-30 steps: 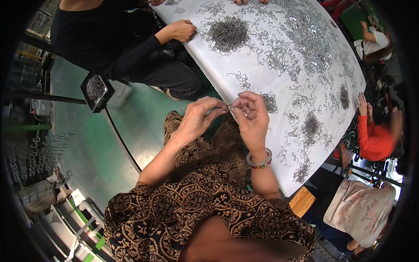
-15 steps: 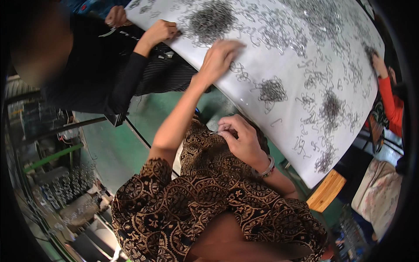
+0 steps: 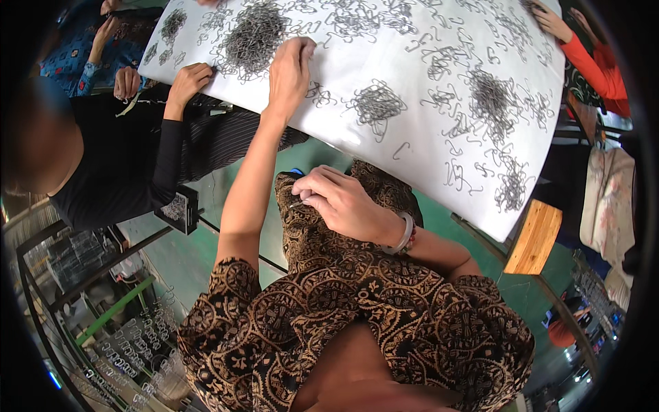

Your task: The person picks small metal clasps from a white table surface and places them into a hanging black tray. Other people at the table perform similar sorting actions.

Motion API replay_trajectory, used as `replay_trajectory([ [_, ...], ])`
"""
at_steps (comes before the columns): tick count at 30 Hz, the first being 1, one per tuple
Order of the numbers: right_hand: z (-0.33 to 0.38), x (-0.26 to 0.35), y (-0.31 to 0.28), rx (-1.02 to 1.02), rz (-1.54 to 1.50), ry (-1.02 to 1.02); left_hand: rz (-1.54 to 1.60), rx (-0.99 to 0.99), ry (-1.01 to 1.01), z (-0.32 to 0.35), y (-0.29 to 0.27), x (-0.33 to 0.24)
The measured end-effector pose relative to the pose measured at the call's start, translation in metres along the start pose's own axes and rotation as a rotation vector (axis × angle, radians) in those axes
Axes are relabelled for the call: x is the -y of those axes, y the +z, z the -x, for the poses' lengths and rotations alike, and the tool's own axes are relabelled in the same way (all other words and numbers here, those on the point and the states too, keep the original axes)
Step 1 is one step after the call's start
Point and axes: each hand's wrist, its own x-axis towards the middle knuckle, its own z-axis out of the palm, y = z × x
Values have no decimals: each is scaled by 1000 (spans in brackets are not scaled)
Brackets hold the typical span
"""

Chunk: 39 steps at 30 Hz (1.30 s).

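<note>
My left hand [image 3: 290, 77] reaches over the near edge of the white table [image 3: 329, 127]. Its fingers are pressed together and bent down beside a dense pile of grey wire hooks [image 3: 255, 41]; whatever lies under the fingertips is hidden. Close to my lap, my right hand [image 3: 335, 200] is closed in a pinch, a bangle on its wrist. Between its thumb and fingers shows the tip of a small metal wire hook [image 3: 296, 204], mostly covered by the hand. A smaller heap of hooks [image 3: 376, 106] lies to the right of my left hand, with a single hook [image 3: 401, 151] nearer the edge.
More hook piles [image 3: 491, 96] spread across the table's right side. At left sits a person in black, one hand [image 3: 189, 84] at the table edge. A red-sleeved person's hand [image 3: 551, 22] touches the far right edge. A wooden stool [image 3: 534, 239] stands by the near right corner.
The view has shifted, so the table sits higher and further left. My left hand, blurred before with fingers reaching out, now has its fingers bent down. My right hand keeps its pinch, turned more leftward.
</note>
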Motion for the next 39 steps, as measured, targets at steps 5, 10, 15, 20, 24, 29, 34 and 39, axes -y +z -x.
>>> replay_trajectory([
  [5,11,13,0,10,-23,-49,170,313,183,54,8,-65],
  [10,22,27,-12,25,-115,-10,266,568,300,78,48,-87],
  [15,16,38,-13,23,-58,-26,151,553,454,84,77,-92],
  [20,12,42,-5,18,-106,0,168,344,334,80,53,-80],
  [24,8,34,-6,33,-112,-15,8,65,89,61,-9,-21],
  [29,1,29,-8,83,-122,2,-320,-11,-113,47,-74,52],
  [34,-8,27,-10,65,-113,2,-482,150,47,44,-75,74],
  [39,-11,27,-9,11,-123,39,-586,95,229,37,-60,66],
])
